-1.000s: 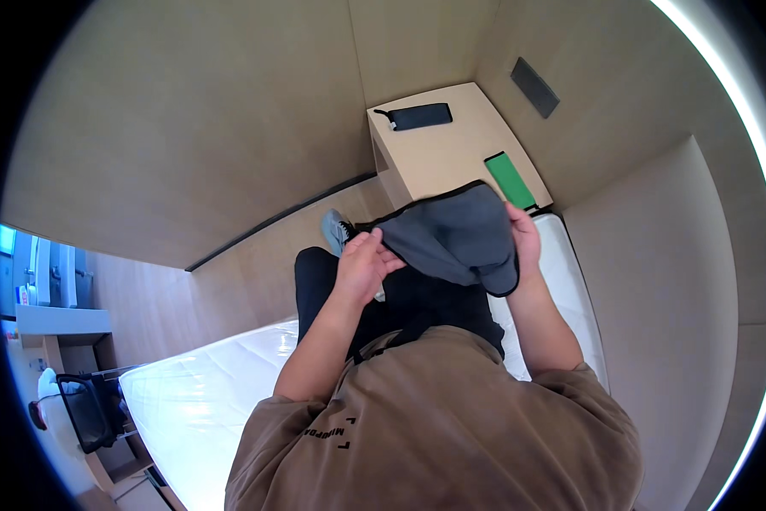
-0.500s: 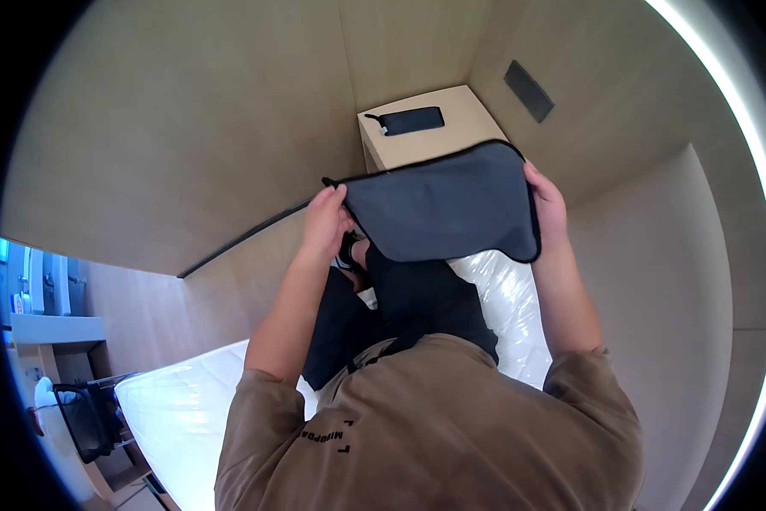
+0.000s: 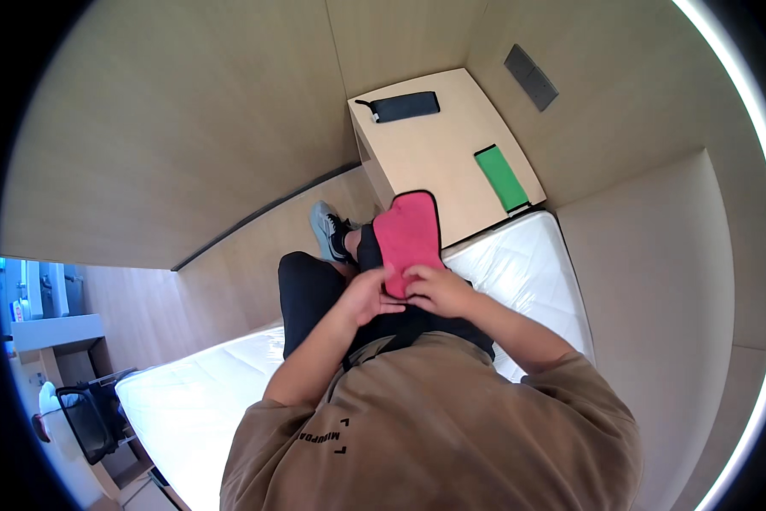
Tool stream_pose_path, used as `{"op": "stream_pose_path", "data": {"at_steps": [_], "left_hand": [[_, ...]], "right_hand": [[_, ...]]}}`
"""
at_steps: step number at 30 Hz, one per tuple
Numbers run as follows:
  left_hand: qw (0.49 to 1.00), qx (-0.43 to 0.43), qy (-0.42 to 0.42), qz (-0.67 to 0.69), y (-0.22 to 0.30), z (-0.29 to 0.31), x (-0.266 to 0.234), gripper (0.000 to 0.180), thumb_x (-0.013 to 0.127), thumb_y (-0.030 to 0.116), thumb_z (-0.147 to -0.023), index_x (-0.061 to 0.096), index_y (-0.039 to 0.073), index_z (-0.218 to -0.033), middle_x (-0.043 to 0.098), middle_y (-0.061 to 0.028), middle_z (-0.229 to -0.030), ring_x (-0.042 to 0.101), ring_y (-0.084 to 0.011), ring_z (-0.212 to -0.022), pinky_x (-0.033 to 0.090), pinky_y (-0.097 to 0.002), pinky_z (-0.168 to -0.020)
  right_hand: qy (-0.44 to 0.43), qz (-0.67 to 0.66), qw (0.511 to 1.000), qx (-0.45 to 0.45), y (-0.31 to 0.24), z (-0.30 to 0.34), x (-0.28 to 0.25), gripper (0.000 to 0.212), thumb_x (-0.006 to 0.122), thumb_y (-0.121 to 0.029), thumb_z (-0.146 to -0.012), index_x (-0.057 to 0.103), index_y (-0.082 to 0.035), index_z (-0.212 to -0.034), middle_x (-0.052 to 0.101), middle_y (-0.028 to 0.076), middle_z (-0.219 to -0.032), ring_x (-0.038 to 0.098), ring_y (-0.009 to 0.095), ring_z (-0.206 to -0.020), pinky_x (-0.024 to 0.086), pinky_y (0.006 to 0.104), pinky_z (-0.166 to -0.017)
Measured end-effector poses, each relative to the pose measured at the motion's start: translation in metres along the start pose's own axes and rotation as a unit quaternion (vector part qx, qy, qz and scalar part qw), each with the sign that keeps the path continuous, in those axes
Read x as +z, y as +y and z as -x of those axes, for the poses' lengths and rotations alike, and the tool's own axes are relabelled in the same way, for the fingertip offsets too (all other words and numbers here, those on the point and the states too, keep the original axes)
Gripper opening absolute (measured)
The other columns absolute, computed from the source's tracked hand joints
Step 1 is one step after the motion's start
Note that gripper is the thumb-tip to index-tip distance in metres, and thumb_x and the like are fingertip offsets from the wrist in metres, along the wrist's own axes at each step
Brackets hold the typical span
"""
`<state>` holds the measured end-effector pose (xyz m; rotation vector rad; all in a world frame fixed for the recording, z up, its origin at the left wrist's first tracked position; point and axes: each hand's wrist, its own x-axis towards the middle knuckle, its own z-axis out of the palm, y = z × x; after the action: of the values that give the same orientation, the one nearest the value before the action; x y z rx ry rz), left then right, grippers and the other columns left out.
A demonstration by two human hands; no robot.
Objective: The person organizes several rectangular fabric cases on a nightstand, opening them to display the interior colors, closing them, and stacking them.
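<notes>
A pink cloth with black edging [image 3: 411, 230] lies over my lap, its far end reaching toward the nightstand. My right hand [image 3: 438, 289] pinches the near end of it, thumb and fingers curled on the pink face. At the same end, my left hand [image 3: 367, 298] grips the left edge, some of its fingers stretched beneath the cloth. The two hands are close together, and the fold between them is partly hidden by the fingers.
On the wooden nightstand [image 3: 434, 170] lie a folded dark grey cloth with a loop [image 3: 406, 106] and a green folded strip with black ends [image 3: 502, 179]. I sit on a plastic-wrapped mattress [image 3: 527, 255]. A wall panel [image 3: 531, 77] is at the right; a mesh chair [image 3: 89, 422] stands far left.
The wide grey face held stretched between my hands is gone from view; a narrower pink one shows. Both hands have come together nearer my body. The green strip on the nightstand is now visible.
</notes>
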<state>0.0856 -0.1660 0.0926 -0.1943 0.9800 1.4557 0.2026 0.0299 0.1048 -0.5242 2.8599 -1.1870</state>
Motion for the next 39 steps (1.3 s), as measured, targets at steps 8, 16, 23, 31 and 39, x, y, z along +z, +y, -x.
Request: {"op": "stream_pose_path", "data": {"at_steps": [8,16,23,31,39], "left_hand": [[0.953,0.121,0.192,-0.201,-0.017,0.023,0.013,0.041,0.056,-0.009,-0.089,0.048,0.000,-0.128,0.066,-0.0119,-0.097,0.070,-0.0239,-0.075,0.059,-0.0335,-0.067],[0.869,0.162,0.023,-0.468,0.029,0.029,0.016,0.031,0.053,-0.011,-0.084,0.064,0.002,-0.109,0.068,-0.0080,-0.082,0.070,-0.0163,-0.078,0.054,-0.0275,-0.067],[0.887,0.273,0.079,-0.363,0.203,-0.032,0.062,0.014,0.067,0.013,-0.093,0.064,-0.001,-0.095,0.062,-0.0030,-0.073,0.063,-0.0123,-0.061,0.056,-0.0282,-0.060],[0.755,0.419,0.145,-0.483,0.334,-0.010,0.148,0.013,0.076,0.014,-0.085,0.072,0.001,-0.087,0.062,0.0039,-0.075,0.051,-0.0062,-0.066,0.045,-0.0240,-0.063],[0.546,0.561,-0.004,-0.622,0.253,-0.016,0.107,0.013,0.077,0.010,-0.077,0.073,0.005,-0.088,0.070,-0.0068,-0.100,0.063,-0.0233,-0.099,0.048,-0.0366,-0.091]], "right_hand": [[0.134,0.001,0.978,0.157,0.005,0.057,0.009,0.054,0.078,-0.020,-0.072,0.059,-0.010,-0.121,0.050,0.014,-0.127,0.050,0.037,-0.114,0.043,0.0433,-0.097],[0.124,-0.007,0.987,0.103,0.045,0.068,-0.012,0.019,0.068,-0.010,-0.083,0.067,-0.008,-0.102,0.064,0.010,-0.098,0.060,0.031,-0.096,0.047,0.0396,-0.087],[0.271,-0.259,0.901,0.218,0.076,-0.046,-0.154,0.014,0.054,-0.014,-0.100,0.056,-0.003,-0.108,0.061,0.004,-0.084,0.065,0.012,-0.065,0.049,0.0259,-0.056],[0.320,-0.164,0.919,0.159,0.051,-0.104,-0.297,0.017,0.059,-0.017,-0.098,0.062,-0.001,-0.102,0.064,0.002,-0.084,0.063,0.010,-0.073,0.051,0.0261,-0.069],[0.325,0.028,0.933,0.149,0.050,-0.033,-0.235,0.017,0.069,-0.017,-0.089,0.068,-0.002,-0.097,0.067,0.011,-0.084,0.064,0.018,-0.073,0.051,0.0313,-0.070]]}}
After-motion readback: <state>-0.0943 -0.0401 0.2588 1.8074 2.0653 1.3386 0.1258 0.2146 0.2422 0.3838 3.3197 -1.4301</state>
